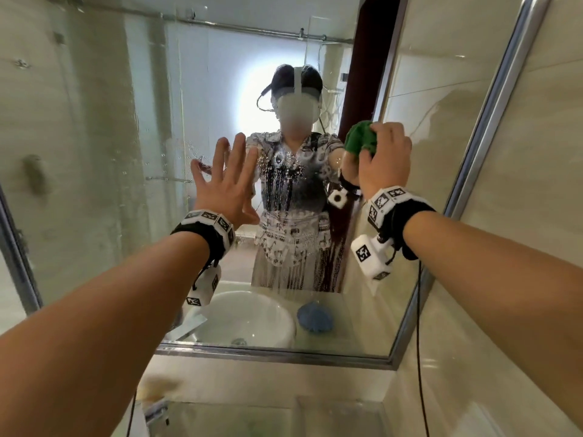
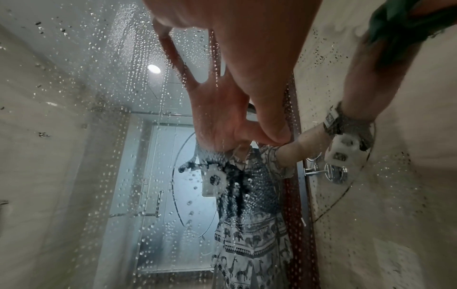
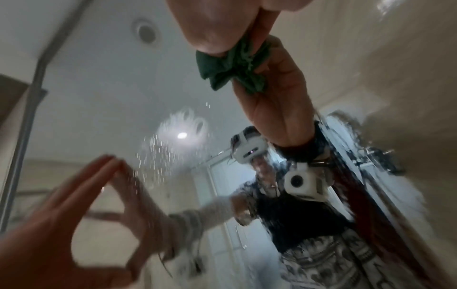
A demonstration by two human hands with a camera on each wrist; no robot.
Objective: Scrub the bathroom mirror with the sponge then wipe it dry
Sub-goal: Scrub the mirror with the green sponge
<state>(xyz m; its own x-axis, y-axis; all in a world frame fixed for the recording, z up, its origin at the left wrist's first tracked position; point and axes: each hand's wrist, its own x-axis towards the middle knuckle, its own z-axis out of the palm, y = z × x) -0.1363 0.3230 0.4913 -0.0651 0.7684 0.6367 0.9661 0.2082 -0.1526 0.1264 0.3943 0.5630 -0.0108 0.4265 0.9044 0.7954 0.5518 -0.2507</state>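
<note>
The bathroom mirror (image 1: 110, 152) fills the wall ahead, with water drops and streaks across its left and middle (image 2: 74, 136). My left hand (image 1: 225, 181) is open, fingers spread, its fingertips against the glass at centre-left (image 2: 247, 58). My right hand (image 1: 383, 159) grips a bunched green cloth (image 1: 361, 137) and presses it on the mirror at upper right. In the right wrist view the green cloth (image 3: 232, 66) bulges from under my curled fingers (image 3: 222, 25), and my left hand (image 3: 61, 224) shows at lower left. A blurred yellowish object (image 1: 157, 386), perhaps the sponge, lies below the mirror.
The mirror's metal frame (image 1: 277, 354) runs along the bottom and up the right side, next to a tiled wall (image 1: 520, 184). A white sink (image 1: 249, 316) and a blue cloth (image 1: 315, 316) appear as reflections. A glass shelf (image 1: 331, 414) sits below. A black cable (image 1: 419, 342) hangs from my right wrist.
</note>
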